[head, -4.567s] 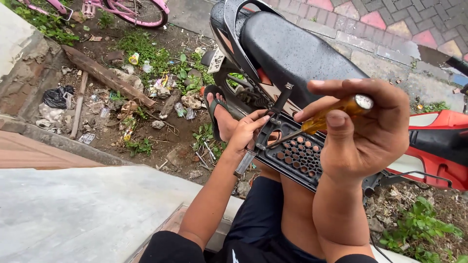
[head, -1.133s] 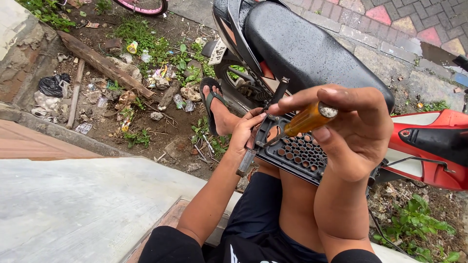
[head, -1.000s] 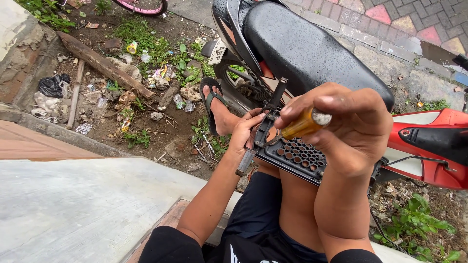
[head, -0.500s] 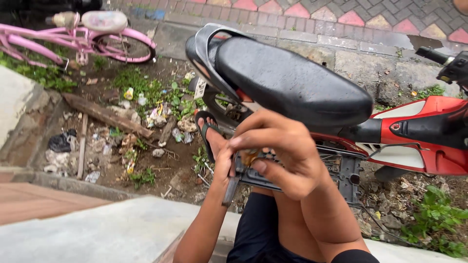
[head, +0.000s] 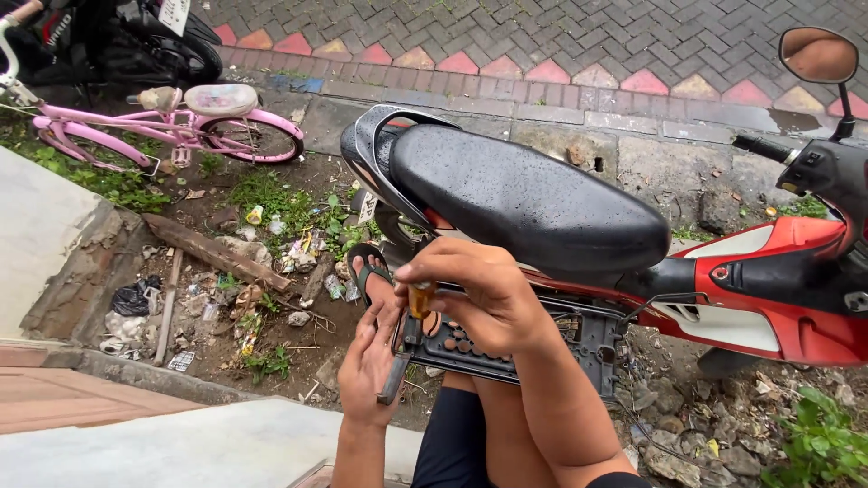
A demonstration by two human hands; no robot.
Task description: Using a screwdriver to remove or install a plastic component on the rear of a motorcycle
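Hands: two, both the person's own, at lower centre of the frame; the left hand (head: 369, 366) sits lower and to the left, the right hand (head: 479, 294) above it toward the middle
Screwdriver: one amber, translucent-handled screwdriver (head: 420, 298) at centre; only the handle shows, the shaft is hidden
Panel: one black plastic panel pierced with round holes (head: 506, 339), lying across the person's lap at lower centre; the holes hold nothing that can be made out
Right grip: fingers curled narrowly and closed round the amber handle, thumb on top, the handle pointing down at the left end of the panel
Left grip: palm open and fingers extended, pressed flat against the panel's left edge; not wrapped round it
Scooters: one red and black scooter with a wet black seat (head: 524, 199) across the centre and right, just behind the panel; part of a second dark motorbike (head: 136, 41) at upper left
Bicycle: one pink child's bicycle (head: 172, 122) at upper left
Foot: one foot in a dark sandal (head: 369, 271) left of centre, on littered soil (head: 235, 298)
Mirror: one round mirror (head: 818, 54) at upper right
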